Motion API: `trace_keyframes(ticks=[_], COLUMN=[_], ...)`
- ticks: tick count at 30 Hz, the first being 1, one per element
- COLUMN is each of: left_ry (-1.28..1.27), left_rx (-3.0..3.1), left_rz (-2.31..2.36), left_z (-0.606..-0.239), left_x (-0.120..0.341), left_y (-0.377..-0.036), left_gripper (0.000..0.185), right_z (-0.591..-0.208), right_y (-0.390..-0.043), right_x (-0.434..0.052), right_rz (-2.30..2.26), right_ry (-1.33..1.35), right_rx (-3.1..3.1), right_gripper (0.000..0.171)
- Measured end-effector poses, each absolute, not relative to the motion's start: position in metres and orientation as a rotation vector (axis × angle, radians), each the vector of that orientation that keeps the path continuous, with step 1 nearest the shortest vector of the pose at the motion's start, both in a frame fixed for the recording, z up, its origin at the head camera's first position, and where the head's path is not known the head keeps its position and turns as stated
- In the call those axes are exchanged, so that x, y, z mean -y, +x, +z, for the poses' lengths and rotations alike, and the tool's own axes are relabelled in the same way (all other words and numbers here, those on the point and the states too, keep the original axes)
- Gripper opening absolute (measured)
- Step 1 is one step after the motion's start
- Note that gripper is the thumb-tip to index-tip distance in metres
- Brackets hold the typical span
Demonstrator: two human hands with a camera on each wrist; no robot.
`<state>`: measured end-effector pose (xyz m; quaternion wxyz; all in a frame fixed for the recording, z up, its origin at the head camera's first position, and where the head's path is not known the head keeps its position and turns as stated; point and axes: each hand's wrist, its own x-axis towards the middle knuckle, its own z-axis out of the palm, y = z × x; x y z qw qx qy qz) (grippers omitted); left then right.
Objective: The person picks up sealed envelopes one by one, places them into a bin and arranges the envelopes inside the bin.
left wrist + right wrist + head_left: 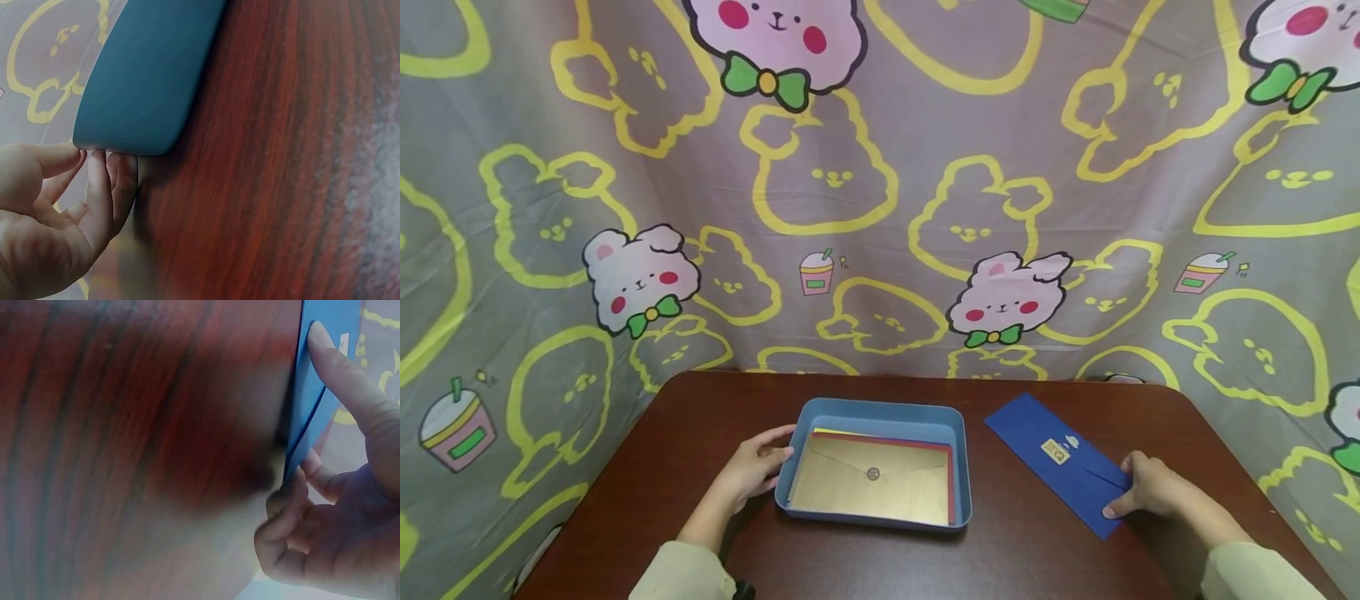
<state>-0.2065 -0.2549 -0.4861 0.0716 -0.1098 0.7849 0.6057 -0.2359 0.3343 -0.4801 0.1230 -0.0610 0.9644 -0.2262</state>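
The right hand point(1150, 492) sits closest, at the near end of a blue envelope point(1060, 462) that lies flat on the table point(850, 558). In the right wrist view its thumb lies straight along the envelope's top face while the curled fingers point(287, 512) tuck at the near edge, so the paper looks pinched between them. The rest of the envelope runs away from the fingertips, toward the far side of the table, with a small sticker point(1055, 451) on its flap.

The left hand point(760, 467) is across from it, fingers loosely bent and touching the outer wall of a blue tray point(880, 412) at its left corner; the left wrist view shows fingertips point(103, 169) against the wall rather than wrapped round it. Just past those fingertips, inside the tray, lies a gold envelope point(872, 492) on top of a red one point(951, 483) and a yellow one point(831, 432), only their edges showing.

The risk here seems to lie in the thin pinch at one end: lifted from there, the long envelope would likely droop and could bend or slip free. Its far end might also catch the tray rim if carried low. The left hand only touches the tray, so a knock could shove it across the smooth wood.
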Motion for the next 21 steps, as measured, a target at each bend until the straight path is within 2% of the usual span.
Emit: trace_keyframes(ticks=[10, 17, 21], left_ry=[-0.325, -0.333, -0.328], left_rx=[-2.371, -2.369, -2.360], left_rz=[1.816, 1.817, 1.820], left_z=[-0.488, -0.487, -0.486], left_x=[0.255, 0.255, 0.254], left_y=[-0.206, -0.205, -0.205], left_gripper=[0.041, 0.041, 0.041], right_z=[-0.480, -0.476, -0.476], right_y=[-0.227, -0.222, -0.220], right_x=[-0.334, -0.336, -0.337], right_rz=[-0.775, -1.181, -1.492], right_ry=[-0.168, -0.021, 0.111], right_rx=[-2.908, -2.832, -2.635], right_gripper=[0.083, 0.066, 0.062])
